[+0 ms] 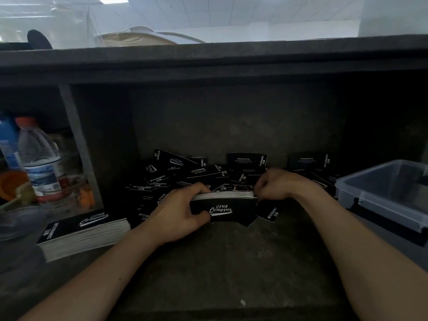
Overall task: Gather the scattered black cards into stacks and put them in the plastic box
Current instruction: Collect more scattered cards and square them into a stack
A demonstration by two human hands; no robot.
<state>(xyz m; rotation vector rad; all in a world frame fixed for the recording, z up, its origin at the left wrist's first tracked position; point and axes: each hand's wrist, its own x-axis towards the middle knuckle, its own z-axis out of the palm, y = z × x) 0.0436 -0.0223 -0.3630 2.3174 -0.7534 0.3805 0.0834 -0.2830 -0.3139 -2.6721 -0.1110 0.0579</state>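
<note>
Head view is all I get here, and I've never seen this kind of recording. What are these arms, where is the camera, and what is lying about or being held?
There is no machine: these are a person's two bare arms, filmed by a wide-angle camera worn on the head, looking forward and down into a dark shelf. The left hand grips a stack of cards by its left end, and the right hand curls round the right end. Behind it, loose black cards lie scattered in a heap. A bigger stack, already tidy, sits at the left, and a clear plastic box stands at the right, open at the top. Past a divider on the left are a water bottle and other clutter, too dim to name.
</note>
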